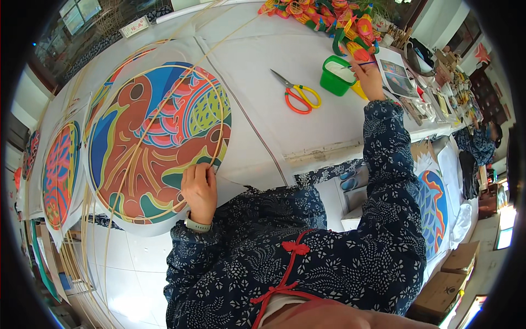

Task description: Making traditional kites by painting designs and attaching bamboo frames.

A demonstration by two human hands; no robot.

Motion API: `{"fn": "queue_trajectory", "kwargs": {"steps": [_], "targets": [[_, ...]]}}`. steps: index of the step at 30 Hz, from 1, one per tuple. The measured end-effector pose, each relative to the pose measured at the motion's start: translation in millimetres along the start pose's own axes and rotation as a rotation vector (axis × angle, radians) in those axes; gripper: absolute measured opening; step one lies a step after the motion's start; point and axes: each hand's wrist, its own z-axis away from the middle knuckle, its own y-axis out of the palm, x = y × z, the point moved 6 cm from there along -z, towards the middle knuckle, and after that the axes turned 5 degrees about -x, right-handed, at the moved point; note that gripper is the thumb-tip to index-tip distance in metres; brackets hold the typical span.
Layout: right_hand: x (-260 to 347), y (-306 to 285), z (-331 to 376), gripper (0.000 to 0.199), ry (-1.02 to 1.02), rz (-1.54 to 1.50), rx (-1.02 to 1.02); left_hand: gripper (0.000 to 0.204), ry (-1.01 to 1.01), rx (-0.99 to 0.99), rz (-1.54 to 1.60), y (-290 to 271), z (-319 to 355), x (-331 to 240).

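A round, brightly painted sheet (159, 137) with a red, blue and green fish design lies on the white table (263, 60), ringed by a thin bamboo hoop (222, 98). My left hand (200, 189) presses on the hoop at the sheet's lower right edge, fingers curled over it. My right hand (368, 77) is stretched out to the far right, pinching a thin blue-handled brush (359, 66) whose tip is at a green tub (337, 75) of white paste.
Orange and yellow scissors (298, 94) lie between the sheet and the tub. Several more painted rounds (59, 172) lie to the left. Colourful paper pieces (329, 16) are heaped at the far edge. Printed pictures (397, 77) and clutter fill the right side. Bamboo strips (82, 263) hang off the left.
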Motion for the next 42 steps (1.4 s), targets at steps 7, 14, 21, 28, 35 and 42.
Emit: {"fn": "queue_trajectory", "kwargs": {"steps": [7, 14, 21, 28, 35, 42], "targets": [[-4.1, 14.1, -2.3, 0.026, -0.060, 0.123, 0.017, 0.013, -0.014, -0.009, 0.003, -5.1, 3.8, 1.0], [20.6, 6.5, -4.1, 0.025, -0.346, 0.329, -0.096, 0.015, -0.023, -0.085, 0.006, -8.1, 11.3, 6.1], [137.8, 158.1, 112.4, 0.016, 0.312, -0.969, 0.524, 0.019, -0.030, -0.065, 0.007, -15.4, 16.7, 3.6], [195.1, 253.7, 193.9, 0.012, 0.218, -0.905, 1.104, 0.023, 0.053, -0.005, 0.073, -18.4, 30.4, 10.8], [198.4, 257.0, 206.3, 0.013, 0.217, -0.791, 1.176, 0.027, 0.051, 0.025, 0.094, -17.3, 33.1, 15.9], [197.9, 259.2, 209.7, 0.013, 0.177, -0.712, 1.184, 0.030, 0.054, 0.028, 0.107, -16.7, 31.9, 15.8]]}}
